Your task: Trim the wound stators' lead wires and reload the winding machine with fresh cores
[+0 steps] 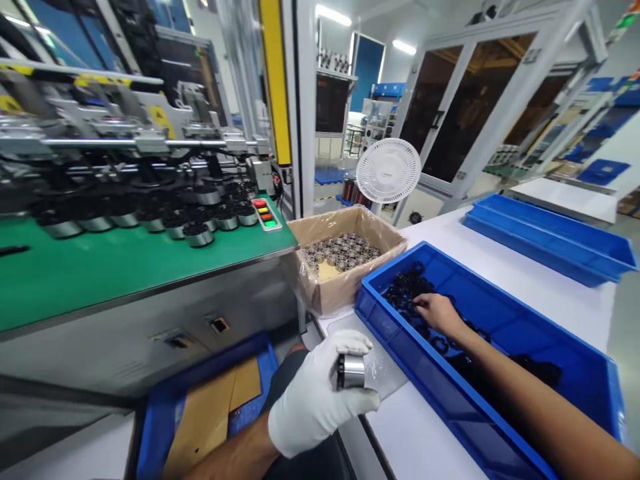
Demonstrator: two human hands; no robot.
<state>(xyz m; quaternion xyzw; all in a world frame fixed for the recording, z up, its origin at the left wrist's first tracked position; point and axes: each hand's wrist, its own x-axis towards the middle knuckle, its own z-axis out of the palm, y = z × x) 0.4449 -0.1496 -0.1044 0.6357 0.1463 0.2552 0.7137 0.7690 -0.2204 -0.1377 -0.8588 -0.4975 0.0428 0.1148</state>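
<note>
My left hand (320,393), in a white glove, is closed around a stator core (353,371), a short silvery metal cylinder with a black plastic piece on its left end. It holds the core on its side, thumb below and fingers above, over the front of the white table. Bare and stretched to the right, my right hand (440,313) reaches into a blue bin (480,427). Its fingertips are pinched together at the black plastic parts (407,290) heaped there, some of them ring-shaped. Which piece lies between the fingertips is hard to make out.
A plastic-lined cardboard box (325,297) of metal cores stands behind the bin. Left is a green machine bench (125,267) with several black-topped cores (199,233) and a button panel (267,215). Farther back are a white fan (389,170) and blue trays (545,233). Cardboard (210,413) lies low left.
</note>
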